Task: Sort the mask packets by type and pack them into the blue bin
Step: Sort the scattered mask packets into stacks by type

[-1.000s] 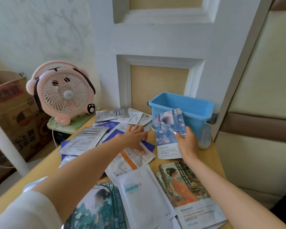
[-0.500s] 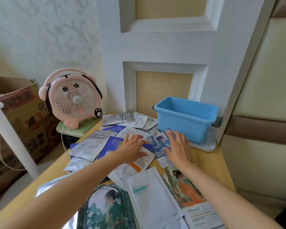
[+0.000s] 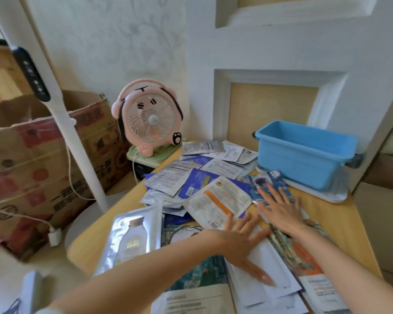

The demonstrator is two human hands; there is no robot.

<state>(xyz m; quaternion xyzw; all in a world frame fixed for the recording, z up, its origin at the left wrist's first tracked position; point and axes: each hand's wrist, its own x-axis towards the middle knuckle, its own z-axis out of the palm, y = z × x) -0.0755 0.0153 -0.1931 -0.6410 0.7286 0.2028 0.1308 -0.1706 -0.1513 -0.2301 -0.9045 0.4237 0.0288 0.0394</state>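
Several mask packets lie strewn over a small wooden table (image 3: 340,220). My left hand (image 3: 243,243) lies flat with spread fingers on a plain white packet (image 3: 270,264) at the front. My right hand (image 3: 281,209) rests flat, fingers straight, on a blue illustrated packet (image 3: 275,180) in front of the blue bin (image 3: 304,152). An orange-and-white packet (image 3: 218,200) sits between the hands and a pile of grey and dark blue packets (image 3: 191,175). A silver packet with a bottle picture (image 3: 132,236) lies at the front left. The bin's inside is mostly hidden.
A pink desk fan (image 3: 150,118) stands at the table's back left corner. The bin sits on a white tray (image 3: 322,191) against the panelled wall. Left of the table are a white pole (image 3: 77,141) and a cardboard box (image 3: 32,159) with cables.
My right hand laid the blue illustrated packet down in front of the bin and now rests on it. My left hand slid from the orange-and-white packet back to the white packet. The view swung left.
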